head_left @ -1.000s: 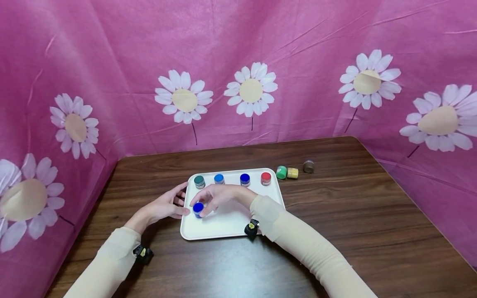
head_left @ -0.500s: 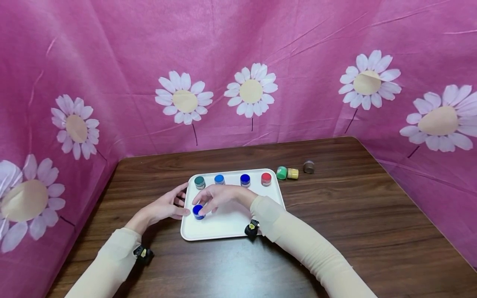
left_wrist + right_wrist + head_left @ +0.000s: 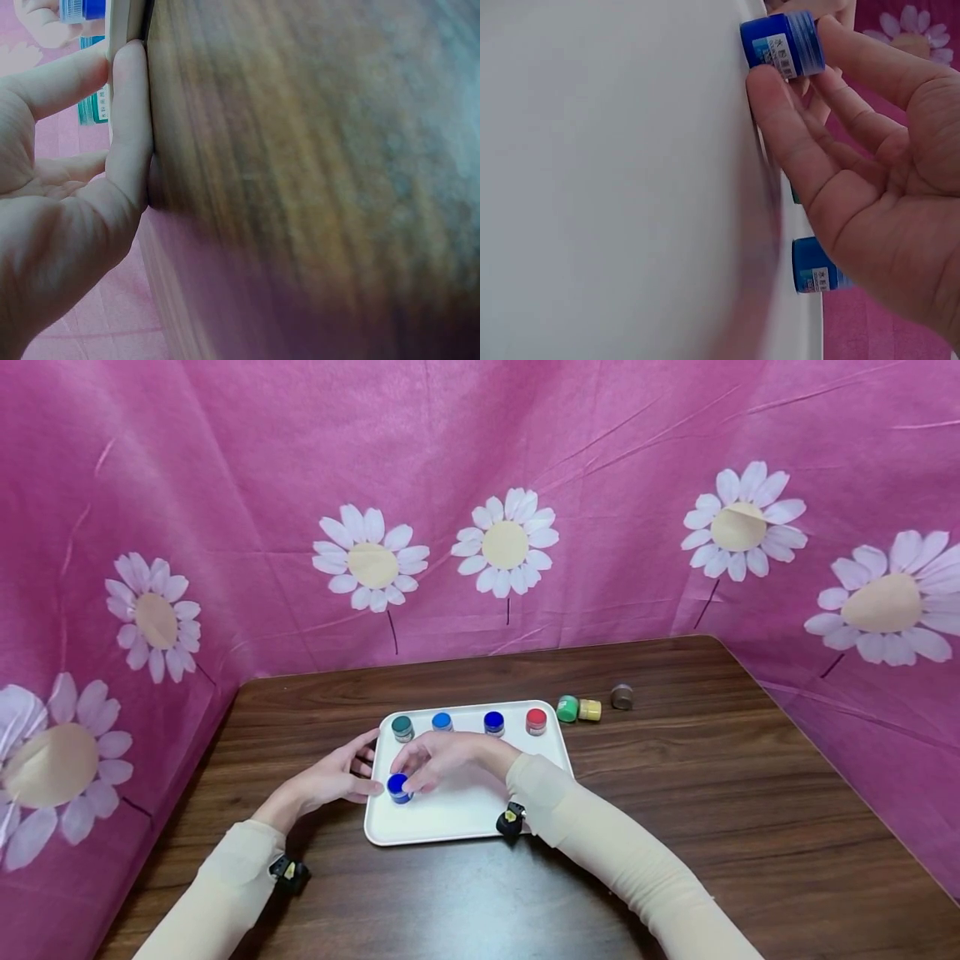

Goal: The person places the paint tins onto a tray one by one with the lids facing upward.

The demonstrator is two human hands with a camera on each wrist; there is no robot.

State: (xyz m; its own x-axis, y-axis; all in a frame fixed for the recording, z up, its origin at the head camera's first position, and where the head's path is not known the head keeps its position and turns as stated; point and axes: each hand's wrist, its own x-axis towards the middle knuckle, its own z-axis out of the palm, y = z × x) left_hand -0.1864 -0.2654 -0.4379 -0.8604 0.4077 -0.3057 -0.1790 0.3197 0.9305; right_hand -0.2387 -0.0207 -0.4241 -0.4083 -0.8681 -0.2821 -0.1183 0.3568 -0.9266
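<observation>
Pinching an upright blue jar (image 3: pixel 398 788) in your right hand (image 3: pixel 448 758), at the left end of the white tray (image 3: pixel 450 825).
Your left hand (image 3: pixel 333 774) is spread, thumb touching the tray's left rim; teal jar (image 3: pixel 402 728) beyond the blue one, red jar (image 3: pixel 536 721) near far right corner; green jar (image 3: pixel 567 707) and yellow jar (image 3: pixel 590 709) beside tray on bench (image 3: pixel 705 777).

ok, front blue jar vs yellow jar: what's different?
Pose: the front blue jar is upright; the yellow jar lies on its side.
Contact: the right grip pinches the front blue jar; neither hand touches the yellow jar.
Shared: both are small, round jars.
</observation>
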